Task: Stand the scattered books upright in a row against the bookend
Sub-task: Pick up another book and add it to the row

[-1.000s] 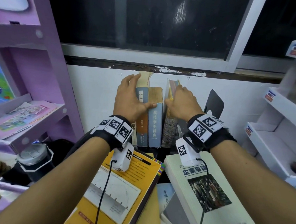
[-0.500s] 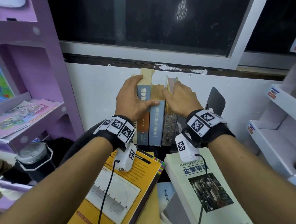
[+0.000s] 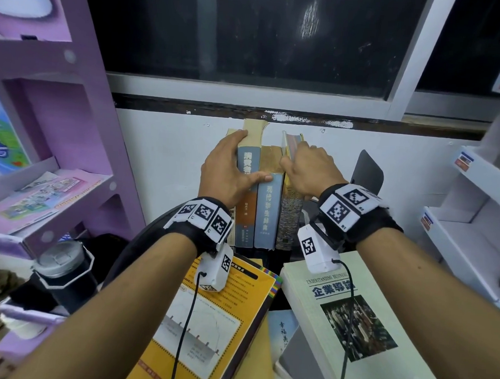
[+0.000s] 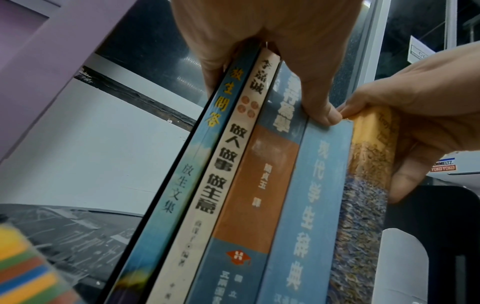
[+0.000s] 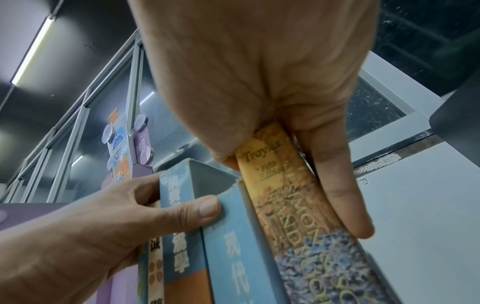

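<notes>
Only wrist-side: five spines (image 4: 259, 185) between hands (image 4: 272, 51).

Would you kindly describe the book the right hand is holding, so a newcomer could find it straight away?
Under the dark window, books stand upright in a row against the white wall. The right hand grips the rightmost book, nearest the black bookend. Its spine alone is yellow above a speckled picture; its neighbours' spines are blue.

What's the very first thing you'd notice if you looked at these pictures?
Two bare hands squeezing a short row of upright books from both sides against the white wall: the left hand holds the blue-and-orange book, the right hand grips the yellow-and-purple patterned book. A dark metal bookend stands just to their right. Nearer the camera, an orange-yellow book lies flat.
</notes>
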Motion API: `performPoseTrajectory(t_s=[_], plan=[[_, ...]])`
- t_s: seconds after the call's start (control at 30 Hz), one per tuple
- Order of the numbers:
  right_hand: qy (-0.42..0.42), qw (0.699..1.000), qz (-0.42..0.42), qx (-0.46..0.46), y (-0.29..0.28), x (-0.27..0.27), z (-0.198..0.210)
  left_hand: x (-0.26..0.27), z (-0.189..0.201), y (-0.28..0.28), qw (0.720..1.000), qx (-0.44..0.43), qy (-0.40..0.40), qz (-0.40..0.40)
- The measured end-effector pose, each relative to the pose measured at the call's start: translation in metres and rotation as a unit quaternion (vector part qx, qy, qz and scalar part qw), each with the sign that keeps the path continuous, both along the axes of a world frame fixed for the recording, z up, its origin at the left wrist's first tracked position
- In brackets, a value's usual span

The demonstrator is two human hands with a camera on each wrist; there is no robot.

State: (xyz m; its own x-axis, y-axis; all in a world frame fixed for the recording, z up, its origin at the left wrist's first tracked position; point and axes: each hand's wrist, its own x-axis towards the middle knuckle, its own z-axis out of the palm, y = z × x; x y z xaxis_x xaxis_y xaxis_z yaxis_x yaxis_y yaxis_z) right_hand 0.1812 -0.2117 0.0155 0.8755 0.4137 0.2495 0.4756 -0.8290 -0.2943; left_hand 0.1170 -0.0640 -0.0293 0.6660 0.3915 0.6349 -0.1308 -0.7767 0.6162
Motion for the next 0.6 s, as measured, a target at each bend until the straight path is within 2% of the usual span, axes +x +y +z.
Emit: performPoseTrajectory(t_s=[0.5, 0.6], plan=[[-0.019, 0.999, -0.013, -0.023, 0.0008, 0.0015, 0.0018, 0.0016, -0.0022, 0.0017, 1.000, 0.005, -0.008, 0.000], [-0.024, 1.000, -0.015, -0.005, 0.0020, -0.0013, -0.0013, -0.0004, -0.0026, 0.0025, 1.000, 0.008, 0.002, -0.004]])
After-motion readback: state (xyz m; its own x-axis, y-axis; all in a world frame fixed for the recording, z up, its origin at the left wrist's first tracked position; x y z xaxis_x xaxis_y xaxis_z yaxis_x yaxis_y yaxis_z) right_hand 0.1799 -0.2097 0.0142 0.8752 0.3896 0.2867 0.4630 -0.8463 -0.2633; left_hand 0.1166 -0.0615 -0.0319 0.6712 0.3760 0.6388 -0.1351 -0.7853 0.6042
